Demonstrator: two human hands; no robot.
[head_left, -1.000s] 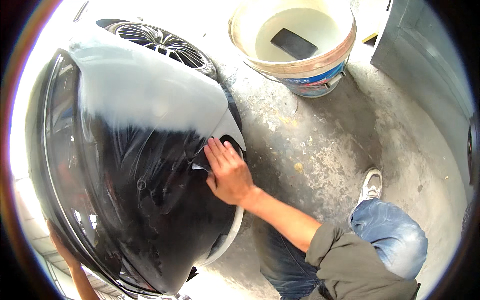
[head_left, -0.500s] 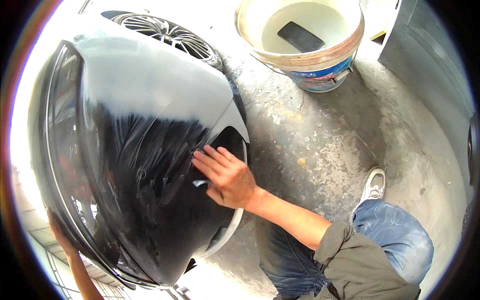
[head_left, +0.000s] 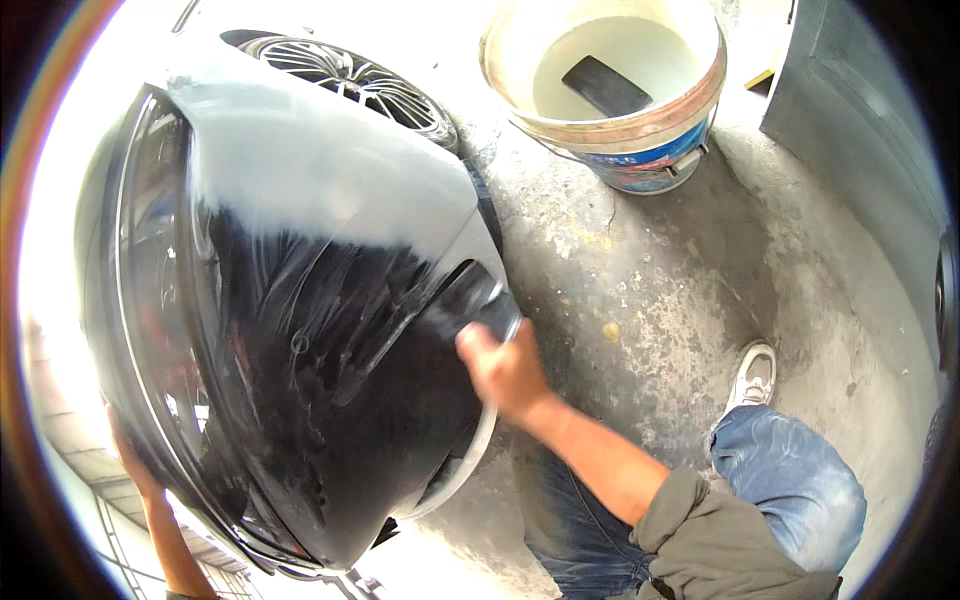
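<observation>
A car's curved body panel point(head_left: 330, 420), glossy black with a patch of flat grey point(head_left: 330, 180), fills the left side of the view. Pale streaks and smears mark the black part. My right hand point(head_left: 508, 370) is at the panel's right edge, beside a dark slot-like opening. It is blurred, with its fingers curled in; a dark smeared shape with pale edges shows just beyond them, too unclear to name. At the panel's far left edge, my left hand point(head_left: 130, 455) lies against the outer side, its fingers stretched out and partly hidden.
A spoked wheel point(head_left: 350, 80) shows beyond the grey patch. At the upper right, a bucket point(head_left: 620, 130) of cloudy water has a dark flat block point(head_left: 606, 87) in it. A grey panel point(head_left: 860, 110) stands at the far right. My jeans and shoe point(head_left: 752, 375) are over the stained concrete floor.
My right hand has moved right, from lying with spread fingers on the black surface to the panel's edge, and its fingers have curled. My left hand stays at the outer side.
</observation>
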